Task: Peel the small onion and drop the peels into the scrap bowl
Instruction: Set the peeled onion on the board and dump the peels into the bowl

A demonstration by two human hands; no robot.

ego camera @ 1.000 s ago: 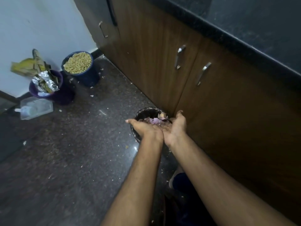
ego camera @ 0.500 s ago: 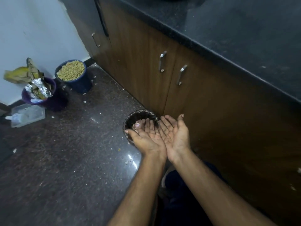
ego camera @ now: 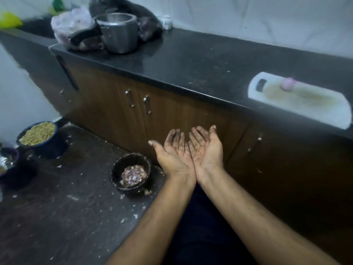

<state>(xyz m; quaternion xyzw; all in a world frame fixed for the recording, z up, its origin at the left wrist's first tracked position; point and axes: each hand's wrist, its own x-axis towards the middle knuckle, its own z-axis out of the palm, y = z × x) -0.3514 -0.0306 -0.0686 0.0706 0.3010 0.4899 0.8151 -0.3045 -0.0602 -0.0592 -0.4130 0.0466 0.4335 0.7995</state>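
A dark round scrap bowl [ego camera: 116, 170] stands on the floor by the cabinet, with purple and white onion peels [ego camera: 133, 175] lying inside it. My left hand [ego camera: 172, 152] and my right hand [ego camera: 207, 148] are held side by side, palms up and empty, raised to the right of the bowl in front of the cabinet doors. Dark smudges mark the fingers. A small peeled pinkish onion [ego camera: 288, 84] sits on a white cutting board [ego camera: 305, 109] on the black counter at the right.
A steel pot [ego camera: 119, 32] and plastic bags [ego camera: 74, 29] stand at the counter's far left end. On the floor at left are a blue bowl of grain [ego camera: 38, 133] and a purple container [ego camera: 9, 157]. Peel scraps litter the dark floor.
The peels that lay in my cupped hands over the bowl have dropped into it. My empty hands rose up and to the right. The view lifted, showing the counter top.
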